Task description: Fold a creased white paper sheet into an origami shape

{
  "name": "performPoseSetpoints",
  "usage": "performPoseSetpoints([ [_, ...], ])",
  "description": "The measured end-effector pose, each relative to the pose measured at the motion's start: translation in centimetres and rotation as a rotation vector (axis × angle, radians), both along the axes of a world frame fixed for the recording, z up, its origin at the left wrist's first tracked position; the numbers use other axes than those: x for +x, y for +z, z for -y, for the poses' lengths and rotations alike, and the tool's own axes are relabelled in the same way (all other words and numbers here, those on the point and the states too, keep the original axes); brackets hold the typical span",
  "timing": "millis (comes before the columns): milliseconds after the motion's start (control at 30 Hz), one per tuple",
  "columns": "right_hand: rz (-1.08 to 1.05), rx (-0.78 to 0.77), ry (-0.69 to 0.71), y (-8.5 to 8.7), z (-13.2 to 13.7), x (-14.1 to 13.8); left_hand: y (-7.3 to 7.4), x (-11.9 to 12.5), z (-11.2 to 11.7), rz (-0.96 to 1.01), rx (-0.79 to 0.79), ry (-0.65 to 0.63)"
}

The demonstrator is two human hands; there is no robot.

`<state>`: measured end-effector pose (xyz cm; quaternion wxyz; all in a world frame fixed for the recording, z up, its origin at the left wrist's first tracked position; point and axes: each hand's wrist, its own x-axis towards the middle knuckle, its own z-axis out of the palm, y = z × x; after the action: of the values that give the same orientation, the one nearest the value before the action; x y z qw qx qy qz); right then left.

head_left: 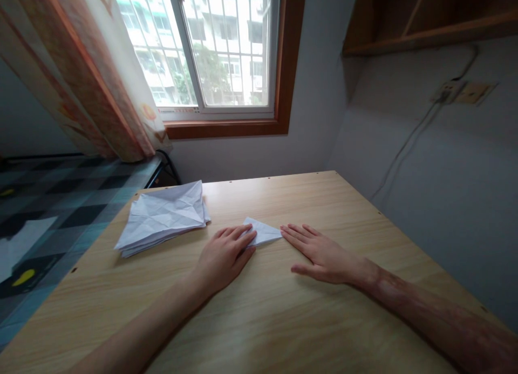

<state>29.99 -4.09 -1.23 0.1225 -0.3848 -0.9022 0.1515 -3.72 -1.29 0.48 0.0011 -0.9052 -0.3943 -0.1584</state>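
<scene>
A small white sheet of folded paper (264,232) lies on the wooden table, narrowing to a point on its right side. My left hand (226,253) rests on its left end with the fingers stretched out and covers part of it. At the right tip of the paper, my right hand (319,253) lies flat, fingertips touching the point and thumb spread away. Neither hand is closed around anything. To the left stands a stack of creased white paper (165,215).
The pale wooden table (251,320) has its far edge near the wall below a barred window (230,50). A bed with a checked cover (101,179) adjoins on the left, with white paper (34,236) on it. A cord (408,139) hangs along the right wall.
</scene>
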Motion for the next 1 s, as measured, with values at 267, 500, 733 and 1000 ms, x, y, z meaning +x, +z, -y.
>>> performPoseSetpoints([
  [267, -0.136, 0.073, -0.104, -0.4, 0.4, 0.1, 1.7, 0.6, -0.7, -0.066, -0.002, -0.037],
  [500, -0.157, 0.087, -0.129, -0.5, -0.2, -0.8, 3.8, 1.7, -1.8, -0.264, 0.026, -0.091],
  [733, -0.206, 0.095, -0.138, -0.1, -0.9, -1.3, 4.3, 2.6, -2.4, -0.392, 0.016, -0.093],
  [1000, -0.231, 0.096, -0.130, -0.1, -1.0, -1.3, 4.4, 0.8, -4.1, -0.254, -0.107, -0.159],
])
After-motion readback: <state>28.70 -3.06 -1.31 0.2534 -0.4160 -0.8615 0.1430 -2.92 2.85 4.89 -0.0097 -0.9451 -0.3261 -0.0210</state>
